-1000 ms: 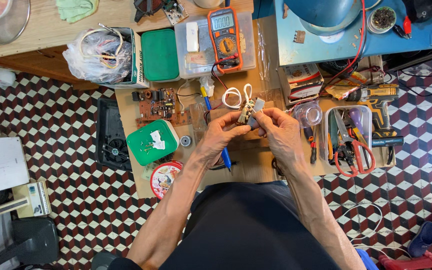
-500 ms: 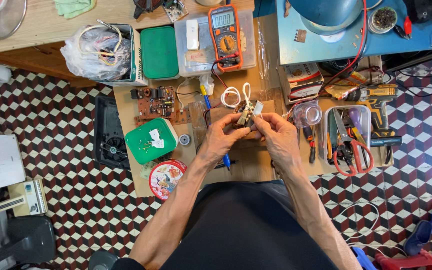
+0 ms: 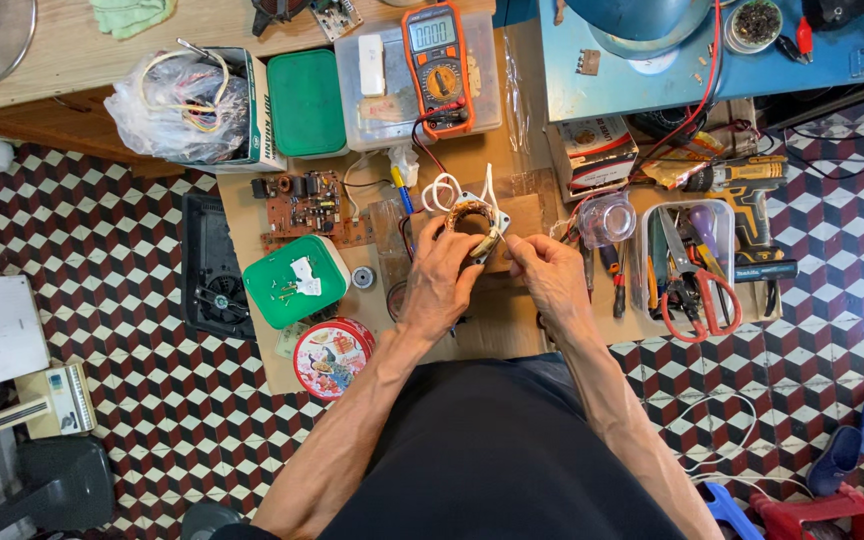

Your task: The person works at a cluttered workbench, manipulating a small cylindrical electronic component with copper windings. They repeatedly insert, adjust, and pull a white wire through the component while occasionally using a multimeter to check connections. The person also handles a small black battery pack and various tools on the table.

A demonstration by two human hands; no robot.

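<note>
Head view: both hands' fingers (image 3: 452, 236) pinch the motor stator (image 3: 474, 222)

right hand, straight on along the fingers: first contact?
Probably the motor stator: the right hand points up-left at it, fingertips already at its lower edge, opposite the left hand. Depth is unclear from above.

Cardboard bench (image 3: 497, 330): circuit board (image 3: 304, 205), green box (image 3: 295, 283), round tin (image 3: 332, 357)
</note>
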